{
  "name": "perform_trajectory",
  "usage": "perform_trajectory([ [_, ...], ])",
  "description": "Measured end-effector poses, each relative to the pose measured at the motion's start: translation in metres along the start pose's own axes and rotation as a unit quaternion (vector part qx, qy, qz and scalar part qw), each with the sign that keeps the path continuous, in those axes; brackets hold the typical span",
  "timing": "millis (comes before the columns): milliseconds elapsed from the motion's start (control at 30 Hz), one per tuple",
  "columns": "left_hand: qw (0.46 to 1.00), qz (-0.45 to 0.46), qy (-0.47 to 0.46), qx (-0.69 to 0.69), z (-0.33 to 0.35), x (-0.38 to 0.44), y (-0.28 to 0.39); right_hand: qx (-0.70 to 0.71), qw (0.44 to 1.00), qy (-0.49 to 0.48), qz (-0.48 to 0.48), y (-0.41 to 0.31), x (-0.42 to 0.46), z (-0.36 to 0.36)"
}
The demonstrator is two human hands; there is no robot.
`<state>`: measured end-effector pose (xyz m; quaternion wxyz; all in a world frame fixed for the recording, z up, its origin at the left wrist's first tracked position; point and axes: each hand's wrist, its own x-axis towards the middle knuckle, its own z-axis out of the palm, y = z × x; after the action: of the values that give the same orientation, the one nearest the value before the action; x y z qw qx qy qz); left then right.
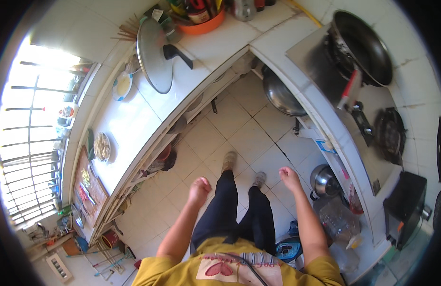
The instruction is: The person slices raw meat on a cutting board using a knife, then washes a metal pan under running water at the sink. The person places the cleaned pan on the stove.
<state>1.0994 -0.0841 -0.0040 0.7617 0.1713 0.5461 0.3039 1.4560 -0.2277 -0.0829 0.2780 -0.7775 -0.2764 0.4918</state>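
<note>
Both hands hang in the air over the tiled floor [238, 114], touching nothing. My left hand [200, 191] is loosely curled, with its thumb up, and holds nothing that I can see. My right hand [290, 177] has its fingers curled in too, and nothing shows in it. On the counter to the left lie a wooden cutting board [100, 191] with chopped food and a knife [87, 195], and a bowl of pale food [102, 146]. A glass lid [154, 55] with a black handle leans near the counter's back. A wok [361, 48] sits on the gas stove [313, 60] to the right.
A patterned plate [122, 85] and an orange basket of bottles [202, 26] stand on the counter. Metal pots [325, 180] and plastic bags [336, 218] fill the shelf at right. A black appliance [404, 207] stands beyond the stove. Counter edges curve along both sides.
</note>
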Motion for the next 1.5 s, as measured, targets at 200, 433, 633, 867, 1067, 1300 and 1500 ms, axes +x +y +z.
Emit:
perform_trajectory([
  [200, 0.988, -0.072, -0.06, -0.12, -0.002, 0.045, -0.118, -0.053, 0.989, -0.086, -0.11, -0.01, 0.161, 0.107],
  [433, 0.987, -0.095, -0.105, -0.07, -0.073, 0.179, -0.215, -0.107, 0.974, -0.085, -0.178, 0.014, 0.366, 0.277],
  [633, 0.988, -0.083, -0.005, 0.133, -0.111, 0.268, -0.236, -0.184, 0.967, -0.006, -0.178, 0.006, 0.495, 0.373],
  [867, 0.998, -0.059, 0.011, -0.007, -0.103, 0.282, -0.205, -0.02, 0.995, -0.024, -0.097, -0.001, 0.59, 0.461],
  [1067, 0.997, -0.075, -0.018, -0.002, -0.091, 0.295, -0.196, 0.148, 0.988, -0.04, -0.029, 0.013, 0.639, 0.461],
  [1300, 0.996, -0.063, 0.009, 0.058, -0.085, 0.298, -0.205, 0.226, 0.967, -0.108, 0.052, 0.055, 0.554, 0.408],
  [1500, 0.994, -0.076, 0.017, 0.07, -0.079, 0.293, -0.221, 0.084, 0.996, -0.019, 0.037, 0.14, 0.462, 0.361],
])
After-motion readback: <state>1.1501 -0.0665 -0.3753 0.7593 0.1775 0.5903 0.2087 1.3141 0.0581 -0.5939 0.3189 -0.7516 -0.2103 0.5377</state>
